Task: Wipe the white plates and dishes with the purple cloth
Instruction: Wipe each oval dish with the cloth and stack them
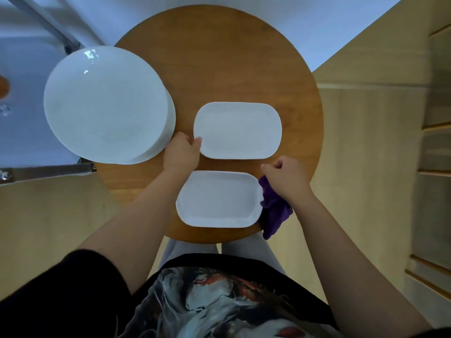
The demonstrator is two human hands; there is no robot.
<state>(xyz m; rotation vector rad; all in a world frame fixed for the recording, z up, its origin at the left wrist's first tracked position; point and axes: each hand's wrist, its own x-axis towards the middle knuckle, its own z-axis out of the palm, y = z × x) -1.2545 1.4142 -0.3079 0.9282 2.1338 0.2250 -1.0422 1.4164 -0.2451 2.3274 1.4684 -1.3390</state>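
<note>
Two white rectangular dishes lie on the round wooden table [244, 57]; the left hand [181, 152] pinches the far dish [238, 130] by its left edge. Beside the near dish [217, 198], the right hand [284, 179] grips the purple cloth [274, 211]. Round white plates [105, 103] are stacked at left.

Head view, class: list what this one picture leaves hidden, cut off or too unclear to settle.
- Stack of round plates: only the top plate and some side rims show, so the count cannot be told.
- Purple cloth: its upper part is covered by the right hand.
- Left hand: its fingers under the far rectangular dish are hidden by that dish.
- Round wooden table: its legs are hidden beneath the top.
</note>
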